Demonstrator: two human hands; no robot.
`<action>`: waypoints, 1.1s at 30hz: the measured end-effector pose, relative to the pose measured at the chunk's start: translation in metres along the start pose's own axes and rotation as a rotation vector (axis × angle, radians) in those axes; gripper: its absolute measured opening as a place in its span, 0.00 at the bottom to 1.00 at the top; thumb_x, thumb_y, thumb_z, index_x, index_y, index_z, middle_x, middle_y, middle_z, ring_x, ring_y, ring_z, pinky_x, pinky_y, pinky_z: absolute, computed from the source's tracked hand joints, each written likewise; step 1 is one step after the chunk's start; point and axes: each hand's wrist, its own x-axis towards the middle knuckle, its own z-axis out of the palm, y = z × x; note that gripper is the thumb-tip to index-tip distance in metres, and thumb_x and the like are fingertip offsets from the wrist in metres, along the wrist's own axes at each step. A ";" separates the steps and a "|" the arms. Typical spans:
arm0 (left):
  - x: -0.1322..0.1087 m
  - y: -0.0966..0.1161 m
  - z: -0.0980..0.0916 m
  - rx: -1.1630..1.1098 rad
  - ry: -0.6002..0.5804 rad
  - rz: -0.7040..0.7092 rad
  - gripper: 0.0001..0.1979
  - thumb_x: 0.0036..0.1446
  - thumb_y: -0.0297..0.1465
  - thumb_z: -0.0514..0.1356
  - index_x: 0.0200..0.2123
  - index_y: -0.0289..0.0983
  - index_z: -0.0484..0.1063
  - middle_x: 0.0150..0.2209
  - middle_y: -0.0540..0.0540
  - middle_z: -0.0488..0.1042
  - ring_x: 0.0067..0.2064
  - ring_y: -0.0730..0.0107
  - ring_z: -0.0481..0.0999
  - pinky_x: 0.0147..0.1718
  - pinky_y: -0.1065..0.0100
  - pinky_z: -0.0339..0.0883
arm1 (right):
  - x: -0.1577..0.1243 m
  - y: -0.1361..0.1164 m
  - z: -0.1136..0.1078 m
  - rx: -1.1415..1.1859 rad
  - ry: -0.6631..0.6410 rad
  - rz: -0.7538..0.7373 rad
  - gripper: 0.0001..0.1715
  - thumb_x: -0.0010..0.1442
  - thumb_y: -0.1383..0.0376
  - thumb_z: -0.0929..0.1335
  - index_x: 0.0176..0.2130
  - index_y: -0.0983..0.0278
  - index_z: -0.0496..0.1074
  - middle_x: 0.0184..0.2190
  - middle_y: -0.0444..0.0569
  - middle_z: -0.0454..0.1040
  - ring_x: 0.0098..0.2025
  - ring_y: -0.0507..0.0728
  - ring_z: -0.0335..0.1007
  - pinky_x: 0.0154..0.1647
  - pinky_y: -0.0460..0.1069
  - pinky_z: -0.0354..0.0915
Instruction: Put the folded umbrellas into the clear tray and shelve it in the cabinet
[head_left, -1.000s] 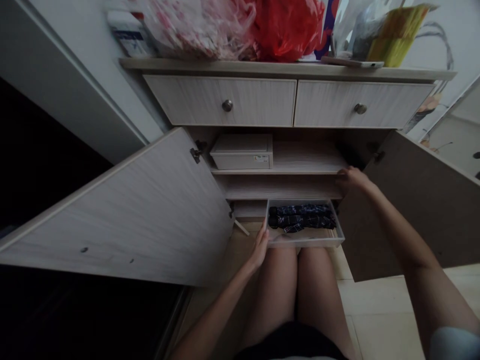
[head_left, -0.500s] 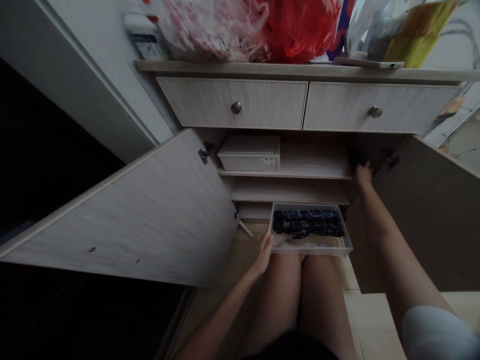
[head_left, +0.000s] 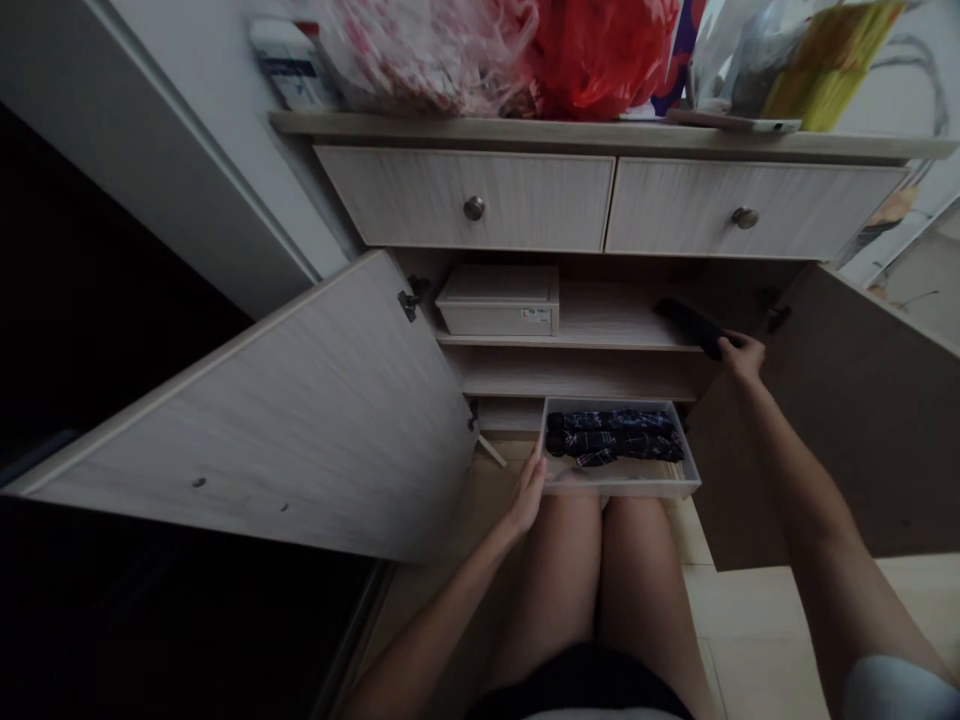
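A slim black rod-shaped object (head_left: 690, 326), probably a furled compact umbrella, is held at centre right of the frame by the right hand (head_left: 742, 352), its fingers closed narrowly around one end, just above a pale wooden shelf (head_left: 570, 342). It is judged light and slightly soft, perhaps slippery, and best taken by that thicker end. The left hand (head_left: 526, 495) is placed at lower centre, its fingers (head_left: 535, 480) laid against the left rim of a shallow white tray (head_left: 621, 490); whether the rim is gripped cannot be told. Folded navy plaid umbrellas (head_left: 615, 437) are laid in the tray. A white lidded plastic box (head_left: 497, 315) stands on the shelf, and the pale wood-grain left cabinet door (head_left: 240, 420) and dark-faced right cabinet door (head_left: 862, 420) are swung open on either side.
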 end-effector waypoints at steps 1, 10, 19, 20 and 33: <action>0.000 0.001 0.000 -0.004 0.002 0.006 0.42 0.58 0.60 0.53 0.68 0.41 0.61 0.68 0.42 0.62 0.64 0.48 0.66 0.62 0.52 0.63 | -0.007 0.003 -0.006 0.106 -0.019 0.021 0.24 0.58 0.65 0.65 0.51 0.72 0.76 0.46 0.61 0.78 0.46 0.61 0.75 0.48 0.53 0.70; 0.002 0.000 0.001 -0.049 -0.046 0.081 0.44 0.56 0.61 0.53 0.68 0.41 0.59 0.73 0.44 0.48 0.70 0.46 0.55 0.63 0.50 0.62 | -0.102 0.023 -0.065 0.546 -0.521 0.004 0.25 0.45 0.56 0.74 0.42 0.65 0.81 0.35 0.52 0.80 0.30 0.55 0.72 0.29 0.47 0.67; 0.001 -0.001 0.000 0.058 -0.042 0.124 0.44 0.59 0.61 0.49 0.68 0.38 0.58 0.73 0.43 0.48 0.74 0.57 0.41 0.72 0.58 0.36 | -0.147 0.013 -0.071 0.351 -0.989 -0.234 0.29 0.49 0.46 0.74 0.43 0.64 0.83 0.39 0.52 0.81 0.40 0.61 0.76 0.41 0.52 0.72; 0.001 -0.001 0.000 0.064 -0.045 0.121 0.44 0.59 0.61 0.49 0.69 0.39 0.57 0.73 0.44 0.47 0.74 0.58 0.40 0.72 0.57 0.36 | -0.151 0.010 -0.069 0.334 -1.029 -0.270 0.29 0.50 0.46 0.74 0.43 0.64 0.82 0.41 0.53 0.81 0.42 0.62 0.77 0.43 0.53 0.72; -0.002 0.002 -0.002 0.096 -0.039 0.113 0.47 0.58 0.62 0.47 0.70 0.36 0.55 0.73 0.41 0.47 0.74 0.56 0.43 0.72 0.57 0.36 | -0.166 0.019 -0.042 0.260 -0.900 -0.462 0.30 0.59 0.43 0.69 0.51 0.59 0.78 0.51 0.55 0.77 0.56 0.63 0.71 0.63 0.60 0.62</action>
